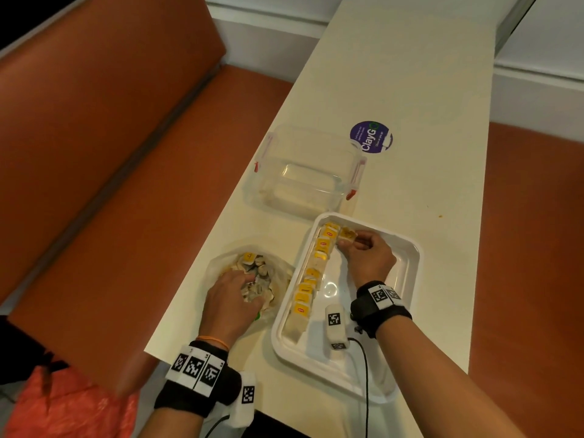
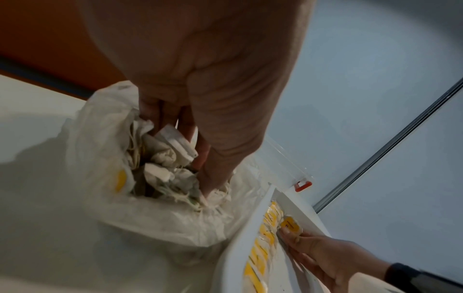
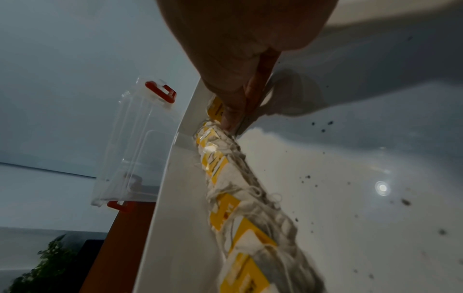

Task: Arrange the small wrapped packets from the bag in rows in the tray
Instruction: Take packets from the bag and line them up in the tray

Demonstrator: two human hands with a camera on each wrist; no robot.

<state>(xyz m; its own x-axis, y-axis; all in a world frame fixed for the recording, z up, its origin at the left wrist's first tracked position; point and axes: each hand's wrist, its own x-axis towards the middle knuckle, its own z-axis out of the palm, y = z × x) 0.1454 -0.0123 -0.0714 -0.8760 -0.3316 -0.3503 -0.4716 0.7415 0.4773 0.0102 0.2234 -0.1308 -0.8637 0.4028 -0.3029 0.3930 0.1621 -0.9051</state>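
A white tray [image 1: 410, 248] lies on the table with a row of yellow-tagged packets [image 1: 311, 276] along its left wall. My right hand [image 1: 347, 241] pinches one packet [image 1: 347, 233] at the tray's far end, just right of that row. From the right wrist, the fingertips [image 3: 231, 119] press down beside the row [image 3: 220, 178]. Left of the tray an open plastic bag [image 1: 279, 270] holds several loose packets. My left hand [image 1: 249, 279] reaches into the bag [image 2: 100, 138]. Its fingers curl round a white packet [image 2: 177, 142].
A clear lidded container [image 1: 303, 172] with red clips stands just beyond the tray. A purple round sticker [image 1: 371, 136] is further back. Orange bench seats [image 1: 126, 184] flank the narrow table. A wrist camera and its cable [image 1: 335, 324] hang over the tray's near half.
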